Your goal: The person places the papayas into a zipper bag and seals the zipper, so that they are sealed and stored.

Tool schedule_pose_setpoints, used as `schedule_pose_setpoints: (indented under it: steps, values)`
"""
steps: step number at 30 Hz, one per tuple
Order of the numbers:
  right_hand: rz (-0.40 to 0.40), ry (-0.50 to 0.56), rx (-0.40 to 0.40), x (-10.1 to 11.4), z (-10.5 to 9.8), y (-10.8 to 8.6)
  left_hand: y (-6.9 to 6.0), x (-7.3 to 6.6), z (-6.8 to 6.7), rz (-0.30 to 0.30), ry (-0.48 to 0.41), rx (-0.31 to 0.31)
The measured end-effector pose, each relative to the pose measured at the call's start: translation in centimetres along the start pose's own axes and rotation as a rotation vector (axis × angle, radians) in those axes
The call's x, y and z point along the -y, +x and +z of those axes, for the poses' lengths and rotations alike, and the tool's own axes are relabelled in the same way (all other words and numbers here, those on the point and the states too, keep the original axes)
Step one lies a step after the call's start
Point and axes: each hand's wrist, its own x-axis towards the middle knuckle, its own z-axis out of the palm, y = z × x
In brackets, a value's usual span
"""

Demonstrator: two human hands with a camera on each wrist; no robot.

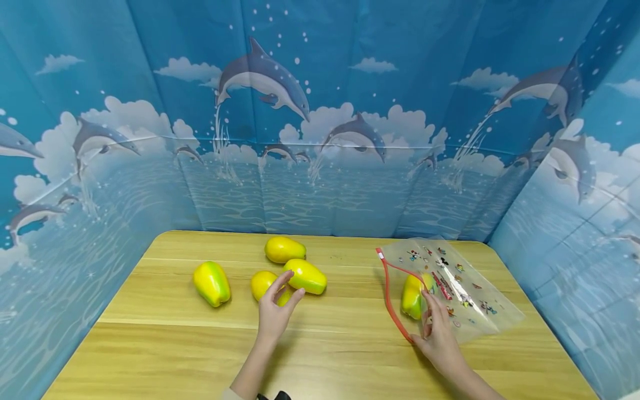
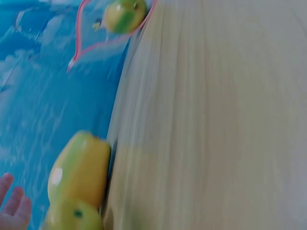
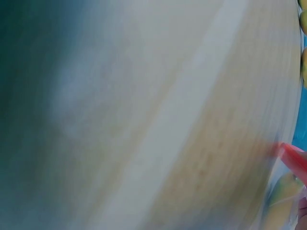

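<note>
A clear bag (image 1: 480,303) with cartoon prints and a red zip edge (image 1: 391,306) lies at the right, its mouth facing left. One yellow-green fruit (image 1: 411,297) shows inside it. My right hand (image 1: 442,339) holds the bag's near edge by the mouth, thumb at the red strip (image 3: 295,163). With fingers apart, my left hand (image 1: 275,314) hovers at a group of fruits and partly covers a yellow one (image 1: 261,283); beside that lie a yellow-green fruit (image 1: 307,276) and another (image 1: 284,249). Whether the left fingertips touch any fruit, I cannot tell.
A separate yellow-green fruit (image 1: 212,284) sits left of the group on the wooden table (image 1: 190,355). A blue curtain (image 1: 320,183) with dolphins stands behind the table and along both sides. Something small and black (image 1: 281,395) shows at the bottom edge.
</note>
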Motion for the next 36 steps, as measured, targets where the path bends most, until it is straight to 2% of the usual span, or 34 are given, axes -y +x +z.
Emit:
schedule_pose_setpoints:
  steps: [8,16,20,26,30,36]
  values:
    - [0.004,-0.002,0.002,0.0,0.0,0.0,0.3,0.8,-3.6,0.052,0.067,-0.165]
    - [-0.013,0.005,-0.019,0.0,0.1,0.1,0.8,4.3,-7.4,0.082,0.152,-0.387]
    - [-0.017,0.006,-0.024,0.0,0.1,0.1,0.7,5.1,-8.7,0.093,0.182,-0.502]
    - [-0.02,0.006,-0.023,0.0,0.1,0.1,0.3,5.7,-10.1,0.071,0.238,-0.656]
    - [-0.016,-0.002,-0.021,-0.1,0.1,0.1,0.2,6.2,-10.9,0.062,0.233,-0.694]
    - [-0.017,-0.006,-0.02,0.0,0.1,0.2,-0.1,6.9,-11.5,-0.039,0.202,-0.645]
